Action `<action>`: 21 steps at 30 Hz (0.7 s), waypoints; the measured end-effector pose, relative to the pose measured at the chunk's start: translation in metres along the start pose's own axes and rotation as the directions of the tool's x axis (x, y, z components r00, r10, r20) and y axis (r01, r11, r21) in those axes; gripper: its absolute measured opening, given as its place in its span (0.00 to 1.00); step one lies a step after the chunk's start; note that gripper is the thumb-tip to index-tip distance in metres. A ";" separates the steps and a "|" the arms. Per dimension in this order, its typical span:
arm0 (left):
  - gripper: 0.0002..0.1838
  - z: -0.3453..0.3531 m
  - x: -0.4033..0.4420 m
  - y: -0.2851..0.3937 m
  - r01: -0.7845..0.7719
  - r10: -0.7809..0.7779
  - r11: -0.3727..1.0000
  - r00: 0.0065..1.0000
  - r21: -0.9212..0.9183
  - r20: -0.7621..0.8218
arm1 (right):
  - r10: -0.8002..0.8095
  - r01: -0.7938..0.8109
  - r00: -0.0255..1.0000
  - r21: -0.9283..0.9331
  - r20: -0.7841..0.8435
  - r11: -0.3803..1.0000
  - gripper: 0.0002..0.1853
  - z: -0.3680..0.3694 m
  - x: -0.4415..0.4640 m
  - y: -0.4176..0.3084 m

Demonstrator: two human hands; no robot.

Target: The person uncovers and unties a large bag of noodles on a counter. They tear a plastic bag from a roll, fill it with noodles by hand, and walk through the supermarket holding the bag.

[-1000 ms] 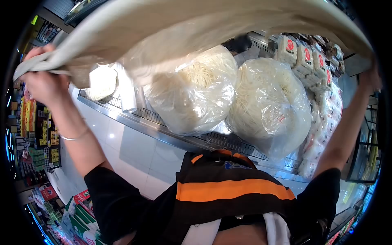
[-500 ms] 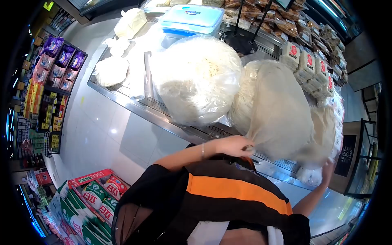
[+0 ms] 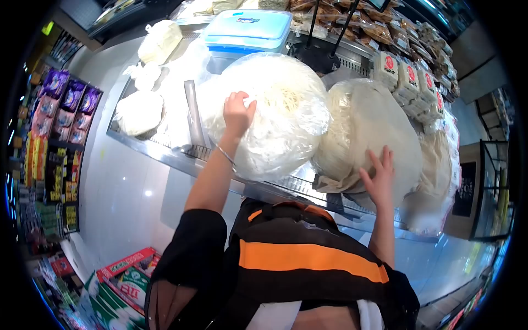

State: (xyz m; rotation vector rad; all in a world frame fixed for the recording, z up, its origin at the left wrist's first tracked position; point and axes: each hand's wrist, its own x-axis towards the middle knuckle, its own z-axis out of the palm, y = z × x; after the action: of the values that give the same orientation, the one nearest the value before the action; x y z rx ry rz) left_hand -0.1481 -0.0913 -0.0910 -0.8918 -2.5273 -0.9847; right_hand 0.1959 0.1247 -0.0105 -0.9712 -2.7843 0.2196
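Observation:
My left hand [image 3: 238, 115] is over the left side of a big clear plastic bag of pale noodles [image 3: 280, 124]. Its fingers are bent, the thumb stands apart, and no held plastic shows between them. To the right, my right hand [image 3: 379, 179] lies with spread fingers on a beige cloth [image 3: 385, 126]. This cloth covers most of a second bag of noodles [image 3: 336, 115], whose left side stays uncovered. Both bags sit side by side on a metal counter [image 3: 165, 154].
Behind the bags stands a blue-lidded plastic box [image 3: 247, 30]. White tied bags [image 3: 140, 113] and a clear roll [image 3: 193, 113] are at the left. Packs with red labels [image 3: 408, 80] line the right, near another beige cloth [image 3: 434, 165]. Black posts [image 3: 344, 27] rise at the back.
The beige cloth has settled lower over the right bag, and both hands have let go of its edges. My left hand has moved up-left to the other bag; my right hand has come inward onto the cloth.

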 end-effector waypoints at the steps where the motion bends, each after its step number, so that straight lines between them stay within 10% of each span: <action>1: 0.10 -0.001 -0.003 -0.004 -0.041 0.029 0.988 0.996 -0.152 -0.080 | 0.019 -0.020 1.000 -0.017 -0.005 1.000 0.24 0.008 0.009 -0.022; 5: 0.07 -0.029 -0.006 -0.011 0.144 -0.111 0.920 0.988 -0.365 0.110 | -0.131 0.174 0.985 0.585 -0.117 0.792 0.11 0.022 0.062 -0.132; 9: 0.08 -0.039 0.005 -0.029 0.252 -0.100 0.841 0.942 -0.479 0.319 | -0.322 0.337 0.939 0.506 -0.119 0.794 0.15 0.074 0.145 -0.231; 10: 0.09 -0.043 0.009 -0.032 0.029 0.053 0.928 0.977 -0.372 0.208 | -0.305 0.316 0.947 0.498 -0.106 0.807 0.15 0.083 0.158 -0.236; 12: 0.11 -0.043 0.013 -0.039 -0.201 0.239 0.946 0.963 -0.256 0.126 | -0.120 0.082 0.924 0.118 0.364 0.990 0.23 0.094 0.175 -0.238; 17: 0.19 -0.049 0.013 -0.062 -0.095 0.165 0.969 0.936 -0.228 0.312 | -0.056 0.053 0.958 0.018 0.282 0.998 0.39 0.092 0.134 -0.210; 21: 0.20 -0.047 0.014 -0.060 -0.035 0.136 0.952 0.939 -0.305 0.316 | -0.108 0.091 0.993 0.313 0.038 0.945 0.42 0.111 0.126 -0.177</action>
State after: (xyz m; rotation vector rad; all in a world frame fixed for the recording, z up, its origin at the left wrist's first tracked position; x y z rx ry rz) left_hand -0.1949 -0.1518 -0.0813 -1.3496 -2.6198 -1.3037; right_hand -0.0313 0.0579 -0.0673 -0.7550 -2.7221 0.6573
